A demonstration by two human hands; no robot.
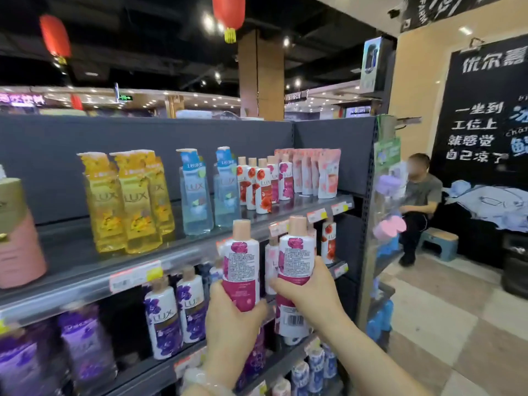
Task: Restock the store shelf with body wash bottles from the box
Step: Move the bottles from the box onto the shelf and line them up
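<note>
Yellow Lux bottles (128, 201) and blue Lux bottles (197, 192) stand on the upper shelf (85, 270) at left. Further right, the left hand (231, 318) reaches up from below, fingers wrapped round the base of a pink-and-white body wash bottle (241, 261) held upright before the shelf edge. Beside it, the right hand (311, 287) grips a second pink-and-white bottle (295, 264) at mid-body, forearm angled up from lower right.

Two red lanterns (228, 12) are being hung from the dark ceiling, while a low stool (440, 242) is being occupied by a seated person (418, 207).
</note>
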